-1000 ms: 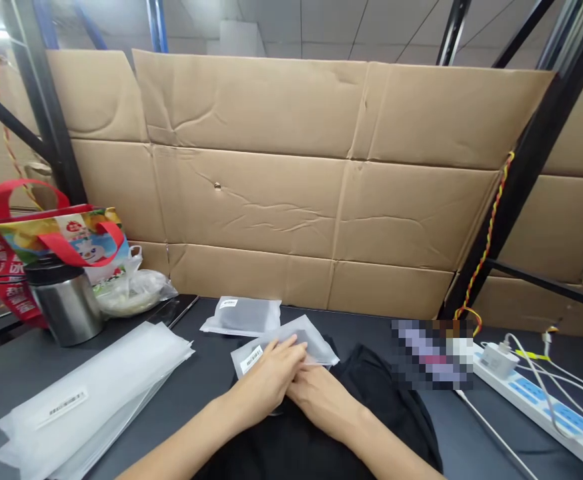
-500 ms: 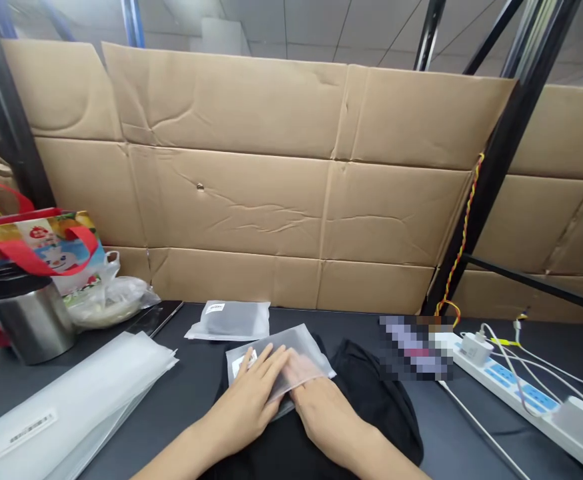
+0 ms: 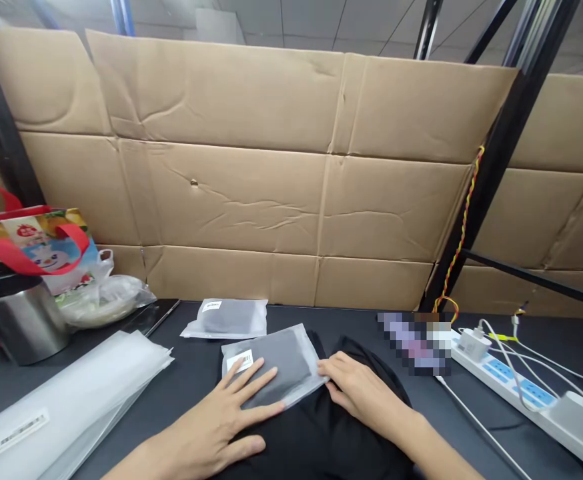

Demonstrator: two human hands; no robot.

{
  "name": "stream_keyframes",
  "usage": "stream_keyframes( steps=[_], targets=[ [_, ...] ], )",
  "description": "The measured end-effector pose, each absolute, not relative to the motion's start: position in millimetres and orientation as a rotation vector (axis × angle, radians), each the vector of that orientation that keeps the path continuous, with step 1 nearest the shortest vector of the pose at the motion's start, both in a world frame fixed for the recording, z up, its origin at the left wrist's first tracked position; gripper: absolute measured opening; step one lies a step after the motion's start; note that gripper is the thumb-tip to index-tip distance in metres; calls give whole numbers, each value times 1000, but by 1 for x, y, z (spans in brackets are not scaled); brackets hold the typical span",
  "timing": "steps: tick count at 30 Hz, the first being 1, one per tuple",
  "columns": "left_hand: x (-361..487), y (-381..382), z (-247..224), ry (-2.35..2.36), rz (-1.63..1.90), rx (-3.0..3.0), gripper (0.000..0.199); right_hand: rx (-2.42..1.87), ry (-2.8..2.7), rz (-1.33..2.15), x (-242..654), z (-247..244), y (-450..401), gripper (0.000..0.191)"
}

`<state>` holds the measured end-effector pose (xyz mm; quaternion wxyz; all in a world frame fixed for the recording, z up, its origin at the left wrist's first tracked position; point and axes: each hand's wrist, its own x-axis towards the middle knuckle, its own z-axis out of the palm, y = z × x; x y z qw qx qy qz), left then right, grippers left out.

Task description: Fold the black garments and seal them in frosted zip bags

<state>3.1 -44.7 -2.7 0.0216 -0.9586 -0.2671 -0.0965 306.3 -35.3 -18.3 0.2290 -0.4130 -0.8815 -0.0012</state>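
Right now, both hands are open and neither closes on anything. The left hand (image 3: 211, 420) lies flat with its fingers spread, the fingertips resting on the lower left of a frosted plastic bag (image 3: 276, 367). The bag holds something dark grey and folded, and a white barcode label (image 3: 239, 362) sits near its left corner. The right hand (image 3: 361, 390) rests against the bag's right edge, its fingers lightly curved and touching the plastic without gripping it.

The bag lies on a crumpled black garment (image 3: 356, 433) spread on a dark work table (image 3: 436, 427). Just beyond it lies a second frosted bag (image 3: 225, 319) with a dark folded item inside. To the left are a stack of flat frosted bags (image 3: 66, 400), a steel flask (image 3: 21, 320), a bright tote bag with red handles (image 3: 26, 240) and a clear plastic bag (image 3: 104, 300). To the right, a white power strip (image 3: 501, 380) carries a plugged-in charger (image 3: 473, 345). Flattened cardboard (image 3: 271, 200) forms the wall behind.
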Motion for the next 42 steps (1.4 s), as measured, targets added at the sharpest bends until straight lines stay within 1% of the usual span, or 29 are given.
stream_keyframes(
  steps=[2, 5, 8, 10, 12, 15, 19, 22, 25, 29, 32, 42],
  targets=[
    [-5, -52, -1, -853, -283, -2979, 49, -1124, -2378, 96, 307, -22, -37, 23],
    [1, -56, -2, -914, -332, -2974, 33, -1107, -2312, 228, 309, -25, -38, 24],
    [36, -52, -4, -1043, -391, -2926, 21, -1121, -2247, 282, 311, -31, -37, 21],
    [68, -44, -4, -1109, -363, -2868, 15, -1123, -2216, 290, 311, -35, -36, 20],
    [98, -35, -3, -1081, -314, -2845, 10, -1119, -2206, 274, 312, -40, -33, 19],
    [129, -24, -5, -1003, -283, -2852, 11, -1137, -2203, 228, 314, -45, -30, 16],
    [137, -20, -7, -960, -253, -2833, 13, -1143, -2201, 214, 316, -47, -29, 16],
    [119, -26, -6, -935, -209, -2814, 10, -1128, -2203, 258, 315, -45, -31, 15],
    [82, -36, -6, -940, -153, -2786, 10, -1141, -2179, 329, 314, -43, -33, 13],
    [22, -52, -8, -981, -105, -2740, 16, -1161, -2163, 363, 312, -40, -35, 12],
    [-4, -62, -9, -1019, -58, -2701, 20, -1152, -2175, 363, 311, -40, -35, 12],
    [7, -68, -6, -1109, 60, -2587, 15, -1162, -2192, 385, 310, -34, -40, 16]
  ],
)
